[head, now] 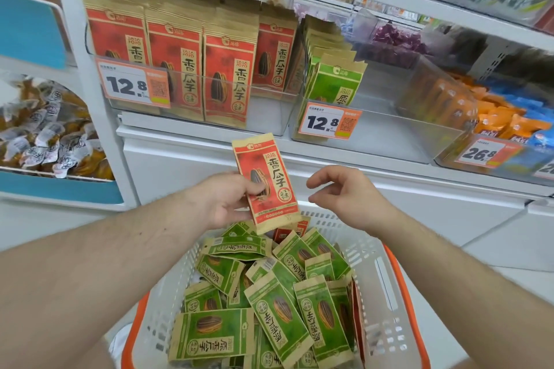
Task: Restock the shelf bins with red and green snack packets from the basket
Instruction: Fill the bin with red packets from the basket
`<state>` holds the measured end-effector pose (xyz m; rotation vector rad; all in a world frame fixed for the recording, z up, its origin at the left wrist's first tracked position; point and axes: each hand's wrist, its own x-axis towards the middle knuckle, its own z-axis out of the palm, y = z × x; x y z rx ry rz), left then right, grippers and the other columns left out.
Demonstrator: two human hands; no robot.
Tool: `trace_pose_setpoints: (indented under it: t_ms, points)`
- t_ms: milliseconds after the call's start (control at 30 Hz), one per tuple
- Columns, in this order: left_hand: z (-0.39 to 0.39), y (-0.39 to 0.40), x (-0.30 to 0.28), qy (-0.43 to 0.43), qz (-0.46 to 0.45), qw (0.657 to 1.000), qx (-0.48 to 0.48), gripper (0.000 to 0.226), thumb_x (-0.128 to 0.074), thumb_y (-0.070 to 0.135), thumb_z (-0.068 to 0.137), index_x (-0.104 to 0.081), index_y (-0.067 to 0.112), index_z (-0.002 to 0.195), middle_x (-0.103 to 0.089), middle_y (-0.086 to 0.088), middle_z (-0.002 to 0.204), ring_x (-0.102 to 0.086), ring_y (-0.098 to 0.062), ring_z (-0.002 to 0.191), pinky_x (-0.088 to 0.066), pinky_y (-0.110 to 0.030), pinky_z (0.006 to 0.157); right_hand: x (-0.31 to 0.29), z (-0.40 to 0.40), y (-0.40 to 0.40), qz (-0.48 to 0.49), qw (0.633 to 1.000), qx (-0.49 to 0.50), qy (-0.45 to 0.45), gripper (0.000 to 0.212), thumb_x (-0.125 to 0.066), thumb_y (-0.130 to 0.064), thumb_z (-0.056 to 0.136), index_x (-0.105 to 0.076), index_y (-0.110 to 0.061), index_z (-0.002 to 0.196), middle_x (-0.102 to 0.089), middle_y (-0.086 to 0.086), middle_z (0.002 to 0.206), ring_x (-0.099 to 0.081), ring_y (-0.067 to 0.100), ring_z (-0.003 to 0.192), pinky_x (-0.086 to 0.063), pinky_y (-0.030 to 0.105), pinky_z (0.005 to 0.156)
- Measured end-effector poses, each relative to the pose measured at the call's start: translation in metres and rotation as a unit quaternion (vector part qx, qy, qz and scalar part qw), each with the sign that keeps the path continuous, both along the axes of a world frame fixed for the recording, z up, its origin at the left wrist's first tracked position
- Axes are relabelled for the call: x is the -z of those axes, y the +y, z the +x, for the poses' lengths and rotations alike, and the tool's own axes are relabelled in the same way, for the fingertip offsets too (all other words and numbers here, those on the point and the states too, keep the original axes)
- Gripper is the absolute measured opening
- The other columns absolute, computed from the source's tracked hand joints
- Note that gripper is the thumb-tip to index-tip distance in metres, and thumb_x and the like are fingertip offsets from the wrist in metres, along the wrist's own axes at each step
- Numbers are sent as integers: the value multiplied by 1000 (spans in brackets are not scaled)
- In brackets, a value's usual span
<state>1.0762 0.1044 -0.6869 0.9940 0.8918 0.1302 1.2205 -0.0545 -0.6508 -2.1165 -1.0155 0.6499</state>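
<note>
Red sunflower-seed packet [265,180] pinched upright in left hand [223,199], frame centre | right hand [344,196] loose, holding nothing | red bin [195,105] upper left near full | green bin [374,126] sparse | basket [386,278] still mostly green packets [278,317], bottom.

Red packet [266,186] in left hand [224,201]

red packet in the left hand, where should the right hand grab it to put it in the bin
Probably the bare top edge of the red packet, coming from the right. The left hand pinches its lower left side, leaving the top and right free; the right hand hovers open just right of it. The packet stands nearly upright, matching those in the red bin.
</note>
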Motion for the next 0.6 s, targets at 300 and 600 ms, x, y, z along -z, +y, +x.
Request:
trace_pose_setpoints:
  t_ms: [300, 600]
  points:
    - [-7, 13, -18, -50, 255, 966, 19, 37, -71, -15, 77, -63, 16, 96, -71, -4, 97, -69, -18, 87, -55, -34, 77, 2, -11, 22, 103, 989, 92, 58, 32, -72, -16, 89, -63, -24, 118, -57, 0, 97, -53, 16, 67, -50, 38, 67]
    - [-4, 15, -21, -37, 477, 878, 36, 45, -75, -4, 75, -62, 38, 83, -72, 12, 86, -69, -7, 83, -54, -27, 79, -35, -46, 36, 140, 948, 40, -282, 54, -74, -20, 85, -56, -27, 135, -46, -12, 118, -60, 10, 78, -48, 24, 87]
